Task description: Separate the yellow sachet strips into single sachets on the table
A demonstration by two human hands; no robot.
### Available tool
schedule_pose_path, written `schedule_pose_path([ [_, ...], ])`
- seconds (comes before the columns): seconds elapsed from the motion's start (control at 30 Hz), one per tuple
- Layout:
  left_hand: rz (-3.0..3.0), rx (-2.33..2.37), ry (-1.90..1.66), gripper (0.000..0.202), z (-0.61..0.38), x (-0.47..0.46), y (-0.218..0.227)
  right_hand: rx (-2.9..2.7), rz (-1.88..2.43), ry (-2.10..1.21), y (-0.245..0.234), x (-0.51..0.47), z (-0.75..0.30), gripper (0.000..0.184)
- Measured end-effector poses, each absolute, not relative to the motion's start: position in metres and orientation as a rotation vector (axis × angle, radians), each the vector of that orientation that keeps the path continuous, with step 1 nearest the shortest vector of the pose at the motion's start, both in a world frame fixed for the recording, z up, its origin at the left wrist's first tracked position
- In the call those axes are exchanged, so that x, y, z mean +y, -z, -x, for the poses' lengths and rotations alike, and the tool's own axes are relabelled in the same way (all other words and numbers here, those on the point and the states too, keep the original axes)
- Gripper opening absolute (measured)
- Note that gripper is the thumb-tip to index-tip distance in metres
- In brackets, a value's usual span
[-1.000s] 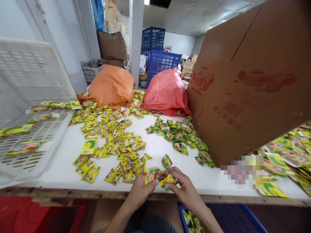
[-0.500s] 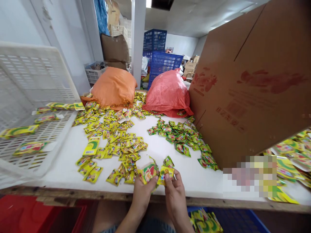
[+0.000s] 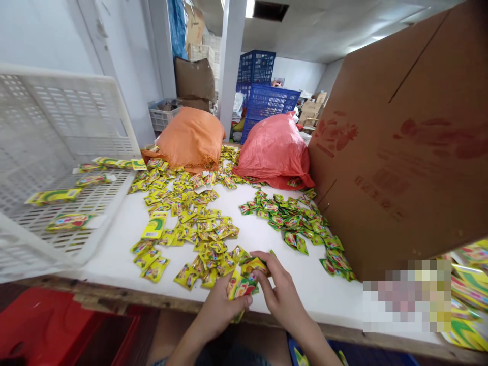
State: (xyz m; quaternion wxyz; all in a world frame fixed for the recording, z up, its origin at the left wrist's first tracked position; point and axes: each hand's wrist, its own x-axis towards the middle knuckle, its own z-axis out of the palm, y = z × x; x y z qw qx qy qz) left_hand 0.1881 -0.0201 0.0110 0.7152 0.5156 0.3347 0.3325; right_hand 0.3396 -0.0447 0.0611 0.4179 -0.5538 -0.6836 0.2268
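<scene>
My left hand (image 3: 223, 301) is closed around a small yellow and green printed carton (image 3: 245, 288) at the table's front edge. My right hand (image 3: 280, 284) pinches a yellow candy sachet (image 3: 253, 265) against the carton's upper end. Whether part of the sachet is inside the carton I cannot tell, as the fingers cover it. Just beyond my left hand spreads a heap of yellow sachets (image 3: 206, 229). Further right lies a heap of green sachets (image 3: 293, 216). A flattish yellow carton (image 3: 154, 225) rests among the yellow sachets.
At left, a white plastic crate (image 3: 110, 223) lies tipped with several filled cartons inside. An orange sack (image 3: 190, 137) and a red sack (image 3: 274, 150) stand at the back. A big cardboard box (image 3: 404, 152) leans on the right, beside stacked yellow cartons (image 3: 468, 290). A red stool (image 3: 49, 320) is below left.
My right hand has brought the yellow sachet over to the top of the carton; it was held beside it before. The carton has tilted in my left hand. The view has shifted slightly left.
</scene>
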Motion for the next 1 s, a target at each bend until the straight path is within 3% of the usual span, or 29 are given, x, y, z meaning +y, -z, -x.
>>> schedule_pose_path([
  [0.2,-1.181,0.767,-0.710,0.030,-0.192,-0.024,-0.015,-1.860,1.502,-0.606,-0.069,-0.052,-0.342,0.028],
  [0.37,-1.208,0.759,-0.679,0.029,-0.192,-0.026,-0.019,-1.883,1.607,-0.559,-0.074,-0.044,-0.344,0.010],
  [0.53,-1.210,0.701,-0.690,0.025,-0.191,-0.027,-0.015,-2.032,1.453,-0.536,-0.082,-0.043,-0.337,0.013],
  [0.67,-1.112,0.694,-0.719,0.034,-0.191,-0.027,-0.014,-1.893,1.350,-0.614,-0.075,-0.043,-0.336,0.017],
  [1.0,-1.098,0.694,-0.763,0.035,-0.198,-0.008,-0.007,-1.820,1.470,-0.256,-0.054,-0.043,-0.344,0.004],
])
